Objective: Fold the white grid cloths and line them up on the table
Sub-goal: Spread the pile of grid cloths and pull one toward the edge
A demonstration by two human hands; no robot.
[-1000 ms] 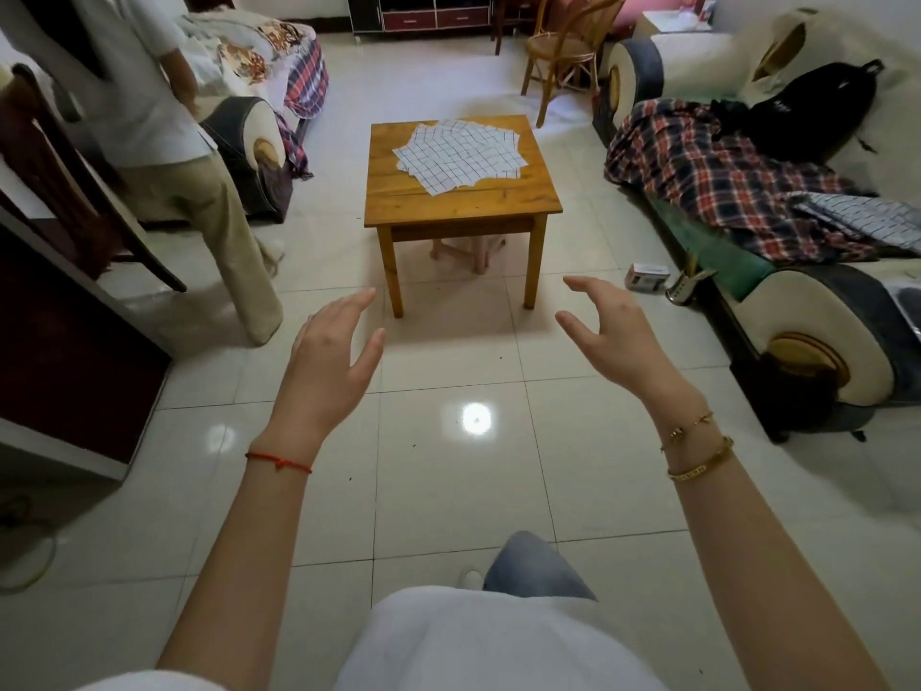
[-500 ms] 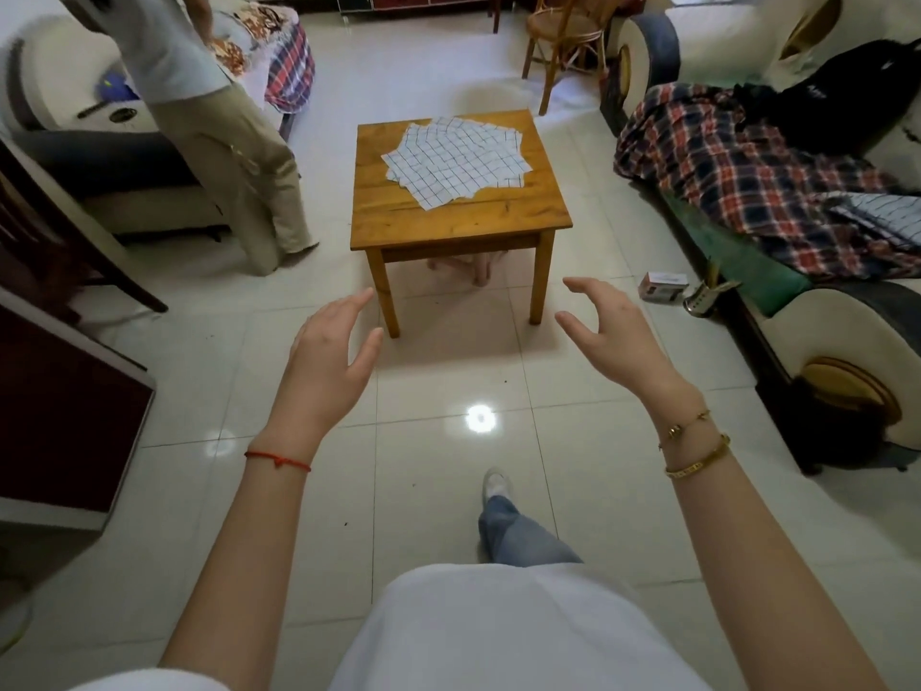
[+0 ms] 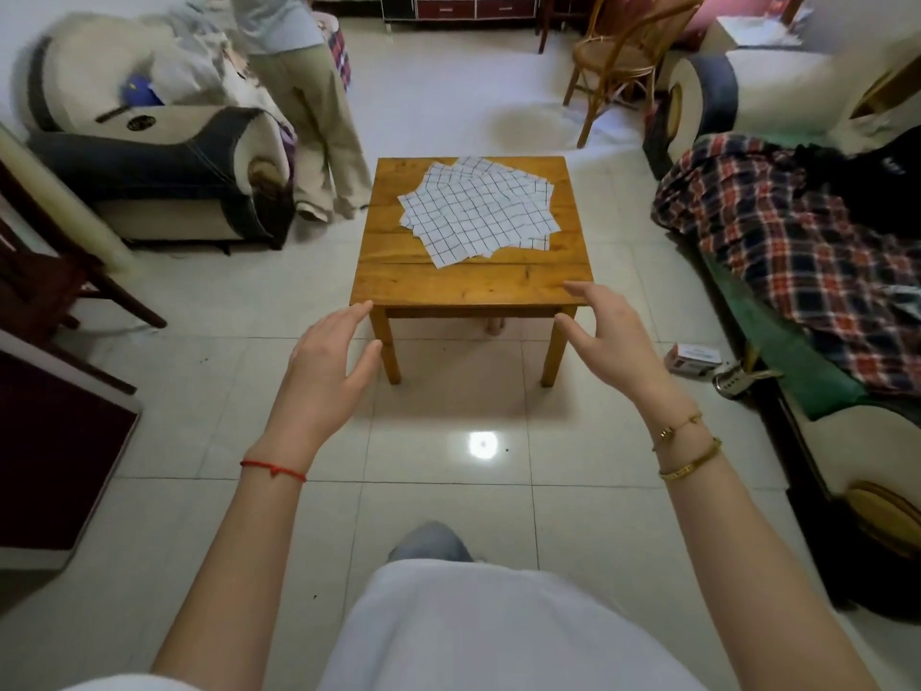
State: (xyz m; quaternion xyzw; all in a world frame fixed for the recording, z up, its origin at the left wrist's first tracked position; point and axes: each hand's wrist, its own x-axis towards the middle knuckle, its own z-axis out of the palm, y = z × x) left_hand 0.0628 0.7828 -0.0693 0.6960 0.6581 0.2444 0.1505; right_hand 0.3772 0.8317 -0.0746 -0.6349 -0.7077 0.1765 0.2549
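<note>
Closer now than a second ago, we stand just short of the table (image 3: 468, 286), which has come up to meet our raised hands; the other person (image 3: 304, 92) has shifted from the far left to beside the table's far left corner.

Item, our left hand (image 3: 326, 364): held in the air, fingers straight and loosely spread, thumb apart, holding nothing; a red string bracelet (image 3: 273, 468) on its wrist.

Item, our right hand (image 3: 610, 341): held in the air, fingers relaxed and lightly bent, thumb apart, holding nothing; its fingertips overlap the table's near right corner in this view, though we cannot tell whether they touch it; two gold bracelets (image 3: 690, 458) on its wrist.

Item, white grid cloths (image 3: 478, 209): several, unfolded, lying flat in a fanned, overlapping heap on the far and middle part of the table; well apart from both our hands.

Item, table: small, square, wooden, on pale floor tiles.

Item, surroundings: an armchair (image 3: 164, 157) to the left; a sofa with a plaid blanket (image 3: 797, 241) to the right; a small box (image 3: 695, 356) on the floor beside that sofa; a rattan chair (image 3: 623, 57) beyond the table.
</note>
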